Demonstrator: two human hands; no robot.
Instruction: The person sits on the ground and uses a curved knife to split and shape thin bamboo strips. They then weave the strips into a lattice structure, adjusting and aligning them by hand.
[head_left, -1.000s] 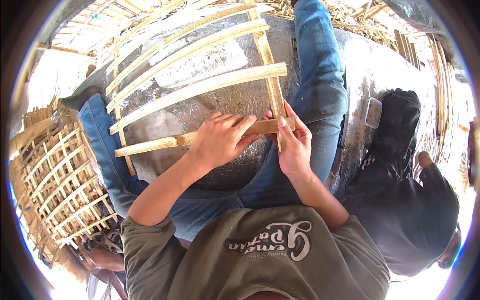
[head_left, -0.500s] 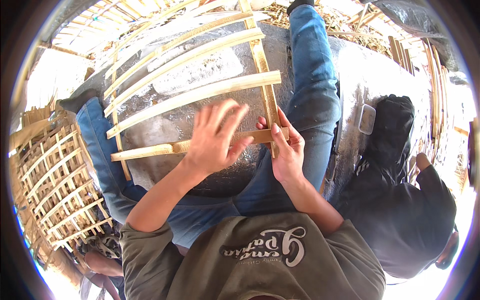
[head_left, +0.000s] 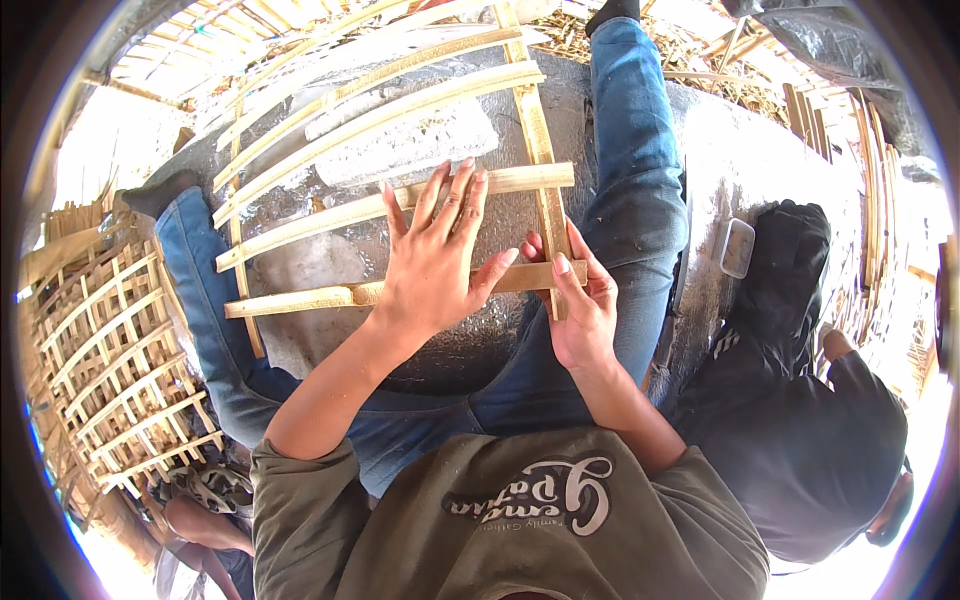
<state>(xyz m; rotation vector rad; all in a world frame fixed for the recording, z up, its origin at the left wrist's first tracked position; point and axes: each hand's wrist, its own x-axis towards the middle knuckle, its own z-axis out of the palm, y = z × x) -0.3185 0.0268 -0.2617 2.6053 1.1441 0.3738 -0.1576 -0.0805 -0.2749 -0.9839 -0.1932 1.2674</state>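
Note:
A ladder-like frame of pale split-bamboo slats lies across my lap and spread legs, its several crosspieces resting on two long strips. My right hand (head_left: 585, 310) is closed round the near right corner, thumb on top of the nearest slat (head_left: 290, 303) where it crosses the right-hand strip (head_left: 540, 140). Fingers of that hand are partly hidden behind the bamboo. Spread flat, my left hand (head_left: 425, 265) lies over the middle of the nearest slat, fingertips reaching past the second slat (head_left: 320, 220); whether it presses on them I cannot tell.
Beneath the frame sits a whitish block (head_left: 410, 145) on a dark, shiny ground sheet. Finished-looking bamboo lattices (head_left: 120, 365) stand at the left, beside another person's leg (head_left: 205, 522). To the right are a clear plastic tub (head_left: 737, 248) and a person in black (head_left: 790, 430).
My left hand, blurred before, has moved slightly right and its fingers now point away from me. The frame and my right hand have shifted a little to the right.

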